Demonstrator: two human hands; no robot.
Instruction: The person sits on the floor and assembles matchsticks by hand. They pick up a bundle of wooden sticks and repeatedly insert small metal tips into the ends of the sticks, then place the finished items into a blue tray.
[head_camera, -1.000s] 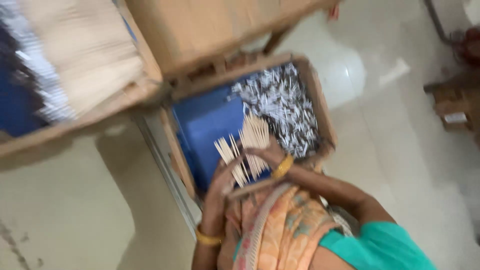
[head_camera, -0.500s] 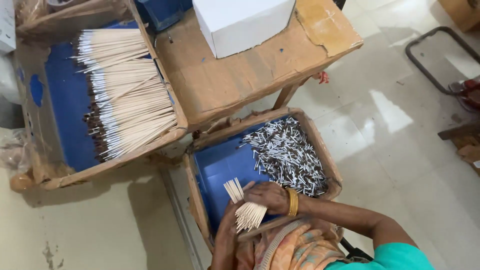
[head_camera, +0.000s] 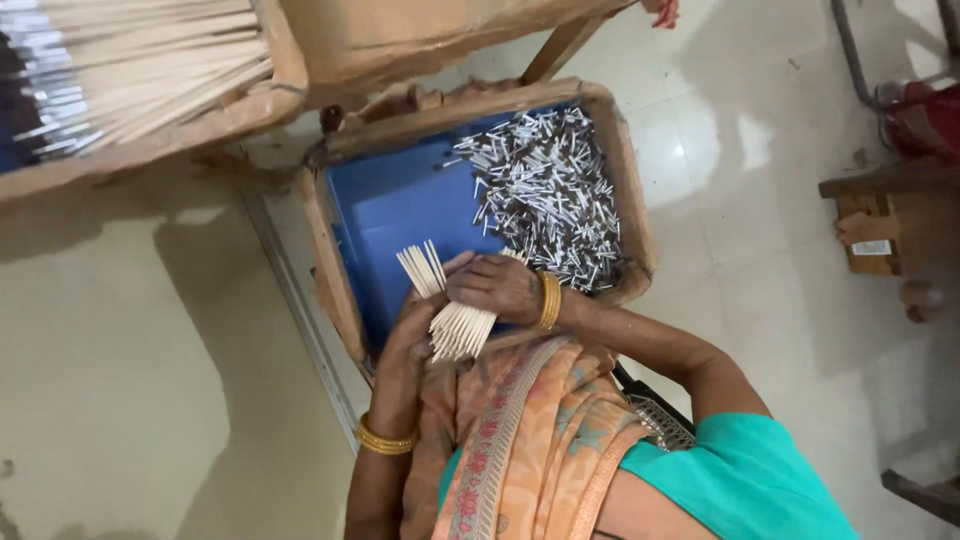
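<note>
Two trays over pale glossy floor tiles (head_camera: 760, 200): above the blue-lined wooden tray (head_camera: 400, 200), left hand (head_camera: 412, 325) and right hand (head_camera: 497, 285) close round a bundle of pale thin sticks (head_camera: 445, 305), long axis running top-left to bottom-right.

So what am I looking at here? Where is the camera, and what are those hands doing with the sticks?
There is no machine here: a person wears a camera on the head, so the one picture looks straight down at their own hands. Both the left hand and the right hand hold a bundle of thin pale sticks in their grip, fanned at both ends. Below lies a shallow wooden tray with a blue lining, holding a heap of small silver-and-dark sticks. At the upper left, a second tray holds long pale sticks laid side by side.
</note>
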